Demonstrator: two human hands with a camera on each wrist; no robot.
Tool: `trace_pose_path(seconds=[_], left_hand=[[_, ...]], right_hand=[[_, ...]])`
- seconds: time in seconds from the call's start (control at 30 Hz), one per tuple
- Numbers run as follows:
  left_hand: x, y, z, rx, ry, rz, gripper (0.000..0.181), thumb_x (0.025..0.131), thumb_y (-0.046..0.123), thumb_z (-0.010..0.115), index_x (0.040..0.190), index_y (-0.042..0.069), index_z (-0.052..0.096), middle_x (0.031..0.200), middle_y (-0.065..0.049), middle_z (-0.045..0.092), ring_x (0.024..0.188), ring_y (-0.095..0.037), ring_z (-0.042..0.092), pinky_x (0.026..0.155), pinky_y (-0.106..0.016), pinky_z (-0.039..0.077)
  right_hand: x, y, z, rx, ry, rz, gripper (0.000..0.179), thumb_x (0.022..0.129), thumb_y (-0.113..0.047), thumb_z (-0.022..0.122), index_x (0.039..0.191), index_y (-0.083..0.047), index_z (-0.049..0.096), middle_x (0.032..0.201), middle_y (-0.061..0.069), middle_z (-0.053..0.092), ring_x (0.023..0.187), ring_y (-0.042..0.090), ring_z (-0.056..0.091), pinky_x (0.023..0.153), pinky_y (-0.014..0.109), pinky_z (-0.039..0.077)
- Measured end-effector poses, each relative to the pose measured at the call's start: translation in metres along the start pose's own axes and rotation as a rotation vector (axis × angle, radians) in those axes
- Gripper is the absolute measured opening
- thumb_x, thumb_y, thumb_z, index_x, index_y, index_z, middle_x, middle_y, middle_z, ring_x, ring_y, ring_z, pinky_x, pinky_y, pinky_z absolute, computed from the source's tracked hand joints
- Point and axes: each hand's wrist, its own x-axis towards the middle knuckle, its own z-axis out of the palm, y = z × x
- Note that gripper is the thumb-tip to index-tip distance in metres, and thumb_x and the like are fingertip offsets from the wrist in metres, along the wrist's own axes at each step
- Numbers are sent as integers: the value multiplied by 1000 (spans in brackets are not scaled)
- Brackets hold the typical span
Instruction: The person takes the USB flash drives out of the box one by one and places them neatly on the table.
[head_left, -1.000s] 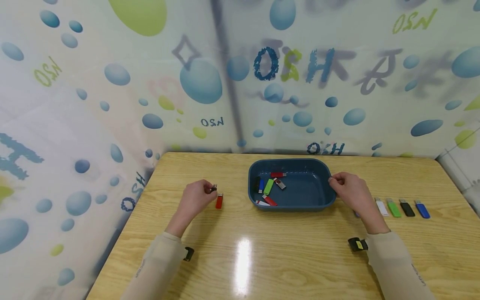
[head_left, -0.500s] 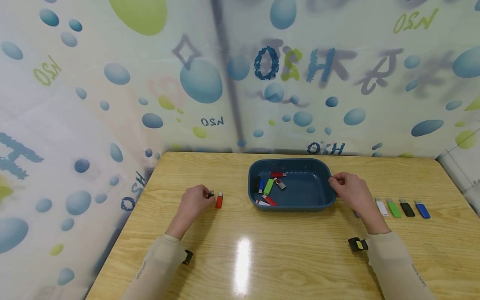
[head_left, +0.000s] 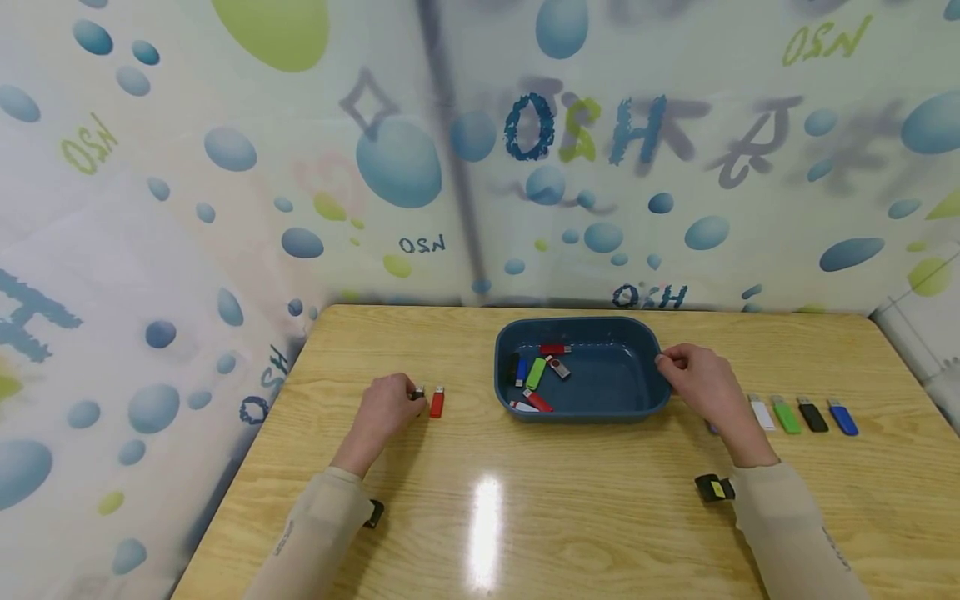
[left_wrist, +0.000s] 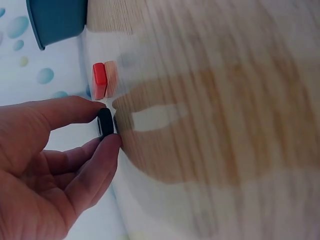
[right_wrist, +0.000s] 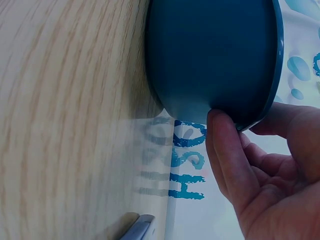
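Note:
My left hand (head_left: pixel 386 408) pinches a black USB stick (left_wrist: pixel 105 123) between thumb and fingers, close over the table at the left. Just right of it a red USB stick (head_left: pixel 437 403) lies with its metal plug pointing away. My right hand (head_left: pixel 697 379) grips the right end of a dark blue bin (head_left: pixel 611 372), thumb and fingers on either side of the rim, as the right wrist view shows. Inside the bin's left half lie several USB sticks, among them a green one (head_left: pixel 536 374) and a red-and-silver swivel one (head_left: pixel 558 367).
Right of my right forearm a row of USB sticks lies on the wooden table (head_left: pixel 585 500): white (head_left: pixel 761 413), green (head_left: pixel 786 415), black (head_left: pixel 812 414) and blue (head_left: pixel 843 418). Another blue one is mostly hidden by the forearm. A patterned curtain (head_left: pixel 480 208) hangs behind the table.
My left hand has lowered and shifted slightly left with the black USB stick, bringing it down beside the red one. My right hand has stayed on the bin's rim.

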Motion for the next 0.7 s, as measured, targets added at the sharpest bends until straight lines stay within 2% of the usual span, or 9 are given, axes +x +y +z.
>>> trace_pose_path(seconds=[0.4, 0.7], left_hand=[[0, 4, -1, 41, 0, 7, 24, 88, 15, 80, 94, -6, 71, 89, -15, 71, 72, -22, 61, 64, -36, 53], [-1, 3, -1, 48, 15, 46, 22, 88, 15, 79, 92, -6, 72, 85, -14, 71, 66, -19, 59, 58, -32, 50]], right_hand=[[-1, -2, -1, 4, -8, 7, 40, 106, -23, 55, 122, 12, 64, 95, 20, 72, 71, 20, 68, 63, 35, 53], [-1, -1, -1, 7, -9, 5, 41, 107, -25, 55, 123, 11, 65, 95, 19, 72, 71, 19, 68, 62, 34, 53]])
